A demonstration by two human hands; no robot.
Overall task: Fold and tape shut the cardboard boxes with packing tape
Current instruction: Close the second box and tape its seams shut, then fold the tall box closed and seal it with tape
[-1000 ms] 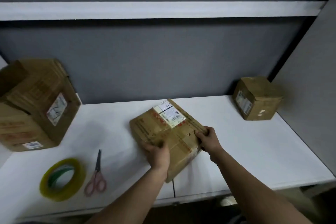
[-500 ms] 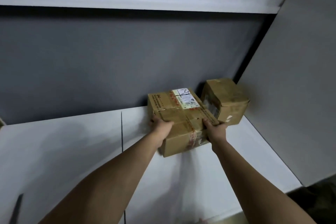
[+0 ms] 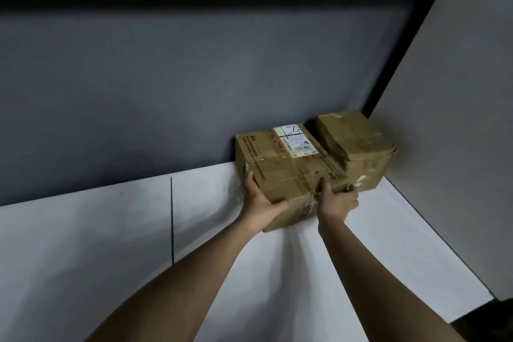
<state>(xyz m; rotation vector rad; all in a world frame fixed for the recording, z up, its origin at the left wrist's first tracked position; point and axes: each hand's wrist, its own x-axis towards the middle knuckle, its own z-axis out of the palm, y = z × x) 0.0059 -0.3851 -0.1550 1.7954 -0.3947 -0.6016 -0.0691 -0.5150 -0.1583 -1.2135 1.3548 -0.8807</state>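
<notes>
Head view: both hands grip the taped box [image 3: 288, 166], left hand [image 3: 261, 203] on its side, right hand [image 3: 337, 198] on the near corner, at two o'clock against the smaller box [image 3: 358, 147]. Pushed harder, it might jam that one into the wall.

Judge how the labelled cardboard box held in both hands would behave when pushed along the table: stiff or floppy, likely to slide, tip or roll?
The labelled box looks taped shut with crisp edges, so probably stiff. Its flat faces and squat shape suggest sliding on the smooth table rather than rolling or tipping. The left hand and right hand grip it, so weight is hard to tell.
</notes>
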